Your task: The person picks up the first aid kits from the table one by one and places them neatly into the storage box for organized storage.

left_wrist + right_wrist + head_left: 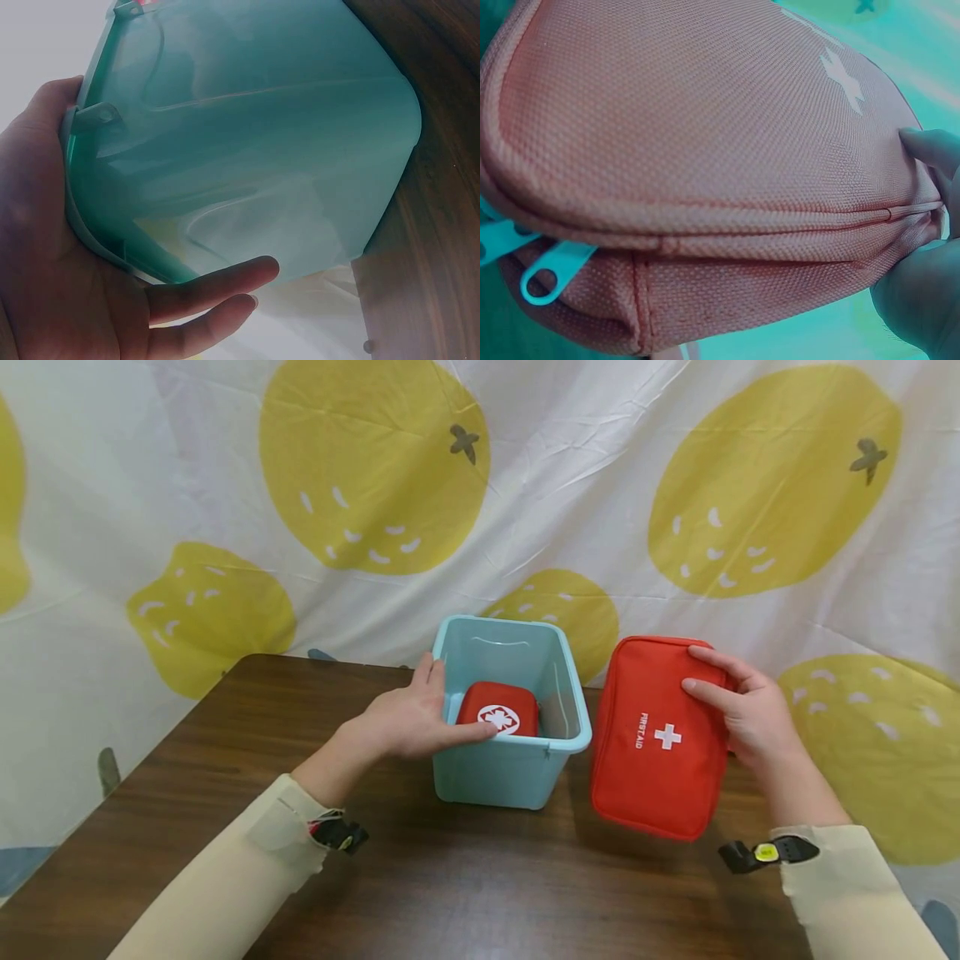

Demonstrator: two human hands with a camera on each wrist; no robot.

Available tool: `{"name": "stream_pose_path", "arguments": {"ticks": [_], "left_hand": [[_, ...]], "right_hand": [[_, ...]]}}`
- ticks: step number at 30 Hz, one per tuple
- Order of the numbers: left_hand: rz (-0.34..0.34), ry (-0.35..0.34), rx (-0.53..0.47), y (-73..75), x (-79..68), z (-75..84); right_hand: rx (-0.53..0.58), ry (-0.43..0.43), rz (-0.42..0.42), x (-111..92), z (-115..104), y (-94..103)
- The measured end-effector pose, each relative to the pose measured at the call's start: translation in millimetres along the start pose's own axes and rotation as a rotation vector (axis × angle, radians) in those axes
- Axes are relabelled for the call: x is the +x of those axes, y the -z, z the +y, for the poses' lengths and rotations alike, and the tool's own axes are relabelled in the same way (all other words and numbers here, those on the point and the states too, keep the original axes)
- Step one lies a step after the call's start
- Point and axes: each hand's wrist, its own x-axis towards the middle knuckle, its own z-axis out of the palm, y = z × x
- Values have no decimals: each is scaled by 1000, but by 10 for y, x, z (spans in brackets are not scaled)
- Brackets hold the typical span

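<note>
My right hand (757, 718) grips a red first aid bag (645, 777) by its right edge, the thumb on the front face with its white cross. The bag is held tilted upright beside a light blue plastic bin (491, 777). In the right wrist view the bag (705, 135) fills most of the picture, its zipper pulls at lower left. My left hand (408, 714) holds the bin's near left corner, thumb along the front rim and fingers on the outer left side. Inside the bin lies a smaller red pouch (483, 697) with a white round emblem, its lower part hidden.
The bin stands on a dark brown wooden table (225, 777). Behind the table hangs a white cloth (562, 485) printed with yellow lemons. Black bands (768, 853) are strapped about both sleeves at the wrists.
</note>
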Motion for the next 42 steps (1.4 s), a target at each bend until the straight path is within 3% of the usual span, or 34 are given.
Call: {"name": "stream_pose_path", "arguments": {"ticks": [4, 19, 42], "left_hand": [[-3, -1, 0, -1, -3, 6], [-5, 4, -8, -15, 11, -12], [-3, 2, -5, -19, -11, -11]], "right_hand": [[70, 76, 6, -24, -136, 16], [164, 299, 46, 10, -639, -16], [272, 367, 69, 220, -1180, -623]]}}
